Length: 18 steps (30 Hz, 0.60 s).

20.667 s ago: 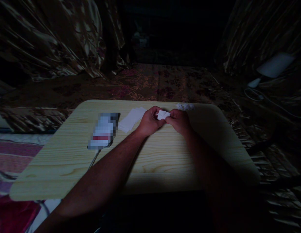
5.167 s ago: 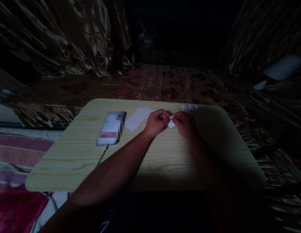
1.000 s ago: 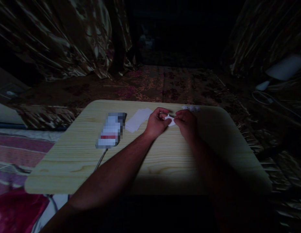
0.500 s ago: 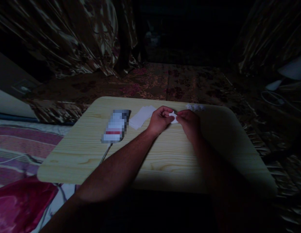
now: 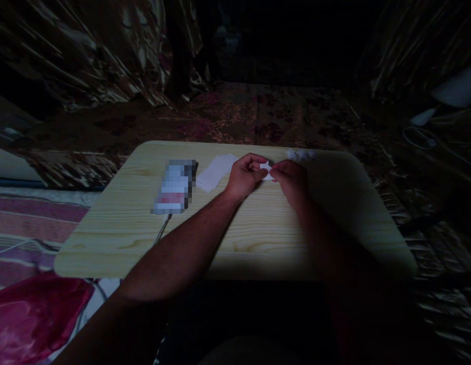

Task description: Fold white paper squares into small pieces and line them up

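Observation:
Both my hands meet over the far middle of a light wooden table [image 5: 258, 238]. My left hand [image 5: 245, 176] and my right hand [image 5: 290, 180] pinch a small folded white paper piece [image 5: 266, 170] between their fingertips, just above the tabletop. A stack of white paper sheets [image 5: 216, 171] lies flat immediately left of my left hand. Small folded white paper pieces [image 5: 300, 154] sit near the table's far edge, beyond my right hand.
A phone [image 5: 174, 186] with a cable [image 5: 160, 234] running off the front edge lies on the table's left. Patterned fabric [image 5: 86, 56] and carpet surround the table. A red plastic bag [image 5: 33, 317] is at lower left. A white object [image 5: 454, 91] and cord lie far right.
The paper piece has been worked smaller over the earlier frames. My hands stay together at the same spot; the view has shifted slightly since half a second ago.

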{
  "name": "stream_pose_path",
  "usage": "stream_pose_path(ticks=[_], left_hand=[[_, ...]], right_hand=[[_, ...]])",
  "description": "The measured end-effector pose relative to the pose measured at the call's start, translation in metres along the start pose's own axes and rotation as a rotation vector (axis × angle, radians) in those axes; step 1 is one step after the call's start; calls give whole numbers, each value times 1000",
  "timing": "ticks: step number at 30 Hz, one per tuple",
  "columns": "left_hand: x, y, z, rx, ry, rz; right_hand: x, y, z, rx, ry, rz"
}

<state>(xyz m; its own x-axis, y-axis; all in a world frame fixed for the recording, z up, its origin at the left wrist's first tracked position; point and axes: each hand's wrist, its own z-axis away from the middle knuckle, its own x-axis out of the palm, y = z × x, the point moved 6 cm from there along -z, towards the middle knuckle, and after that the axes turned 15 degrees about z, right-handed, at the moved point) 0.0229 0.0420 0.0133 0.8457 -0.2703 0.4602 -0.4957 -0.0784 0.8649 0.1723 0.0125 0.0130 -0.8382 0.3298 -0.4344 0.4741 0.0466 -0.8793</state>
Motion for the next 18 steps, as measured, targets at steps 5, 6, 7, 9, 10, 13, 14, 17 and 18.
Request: stream_pose_path(ticks=[5,6,7,9,10,13,14,17,18], left_hand=[[-1,-2,-1,2,-4,-20],[-1,-2,-1,3,-8,-22],[0,-2,-1,6,-11,-23],[1,0,-1,9,-15,-27],[1,0,0,9,-16,-28],[3,3,1,8,-12,-32],[4,3,1,7,-11,-36],[3,2,2,-3,-1,-34],[3,1,2,-10,5,-32]], right_hand=[[-1,0,0,-35,2,14],[-1,0,0,-24,-6,13],[0,-1,0,-13,-14,9],[1,-2,1,-5,-33,-8],[1,-3,1,-7,-42,-18],[3,-3,1,-16,-42,-33],[2,-4,1,-19,-30,-30],[0,-4,2,-33,4,-17],[0,-4,2,-38,7,-15]])
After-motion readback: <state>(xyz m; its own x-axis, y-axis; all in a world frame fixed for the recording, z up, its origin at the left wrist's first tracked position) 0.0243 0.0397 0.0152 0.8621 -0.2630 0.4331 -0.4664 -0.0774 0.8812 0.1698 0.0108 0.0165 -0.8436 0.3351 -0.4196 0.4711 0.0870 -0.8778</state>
